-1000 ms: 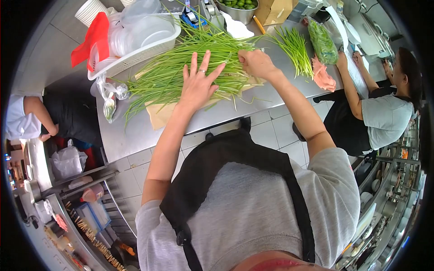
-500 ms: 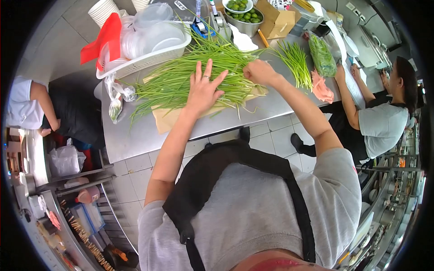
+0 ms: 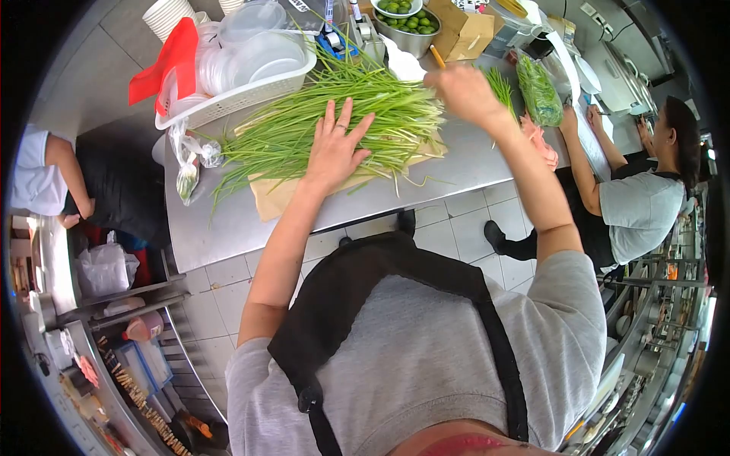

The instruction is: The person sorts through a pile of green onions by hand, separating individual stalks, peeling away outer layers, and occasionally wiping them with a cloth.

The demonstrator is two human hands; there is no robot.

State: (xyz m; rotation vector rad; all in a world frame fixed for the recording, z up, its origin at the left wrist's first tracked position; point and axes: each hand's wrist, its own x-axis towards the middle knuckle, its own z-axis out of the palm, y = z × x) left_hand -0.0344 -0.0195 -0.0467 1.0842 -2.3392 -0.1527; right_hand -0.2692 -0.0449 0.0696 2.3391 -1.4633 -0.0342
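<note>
A large heap of green onions (image 3: 304, 137) lies spread over brown paper (image 3: 274, 199) on the steel table. Resting on top of the heap is my left hand (image 3: 336, 150), palm down with the fingers spread and a ring on one finger. My right hand (image 3: 470, 93) is raised just past the right end of the heap, its fingers curled closed. What they hold, if anything, is hidden. Behind that hand, partly covered by it, lies a smaller bunch of green onions (image 3: 499, 87).
A white basket (image 3: 243, 100) of plastic lids and a red object (image 3: 169, 64) stand back left. Behind are a tape dispenser (image 3: 334, 44), a bowl of green limes (image 3: 414, 42) and a cardboard box (image 3: 462, 34). Bagged greens (image 3: 540, 91) lie right, near a co-worker (image 3: 646, 190).
My right hand has moved right and up, away from the heap's end toward the smaller bunch. My left hand stays flat on the heap. The view has shifted slightly.
</note>
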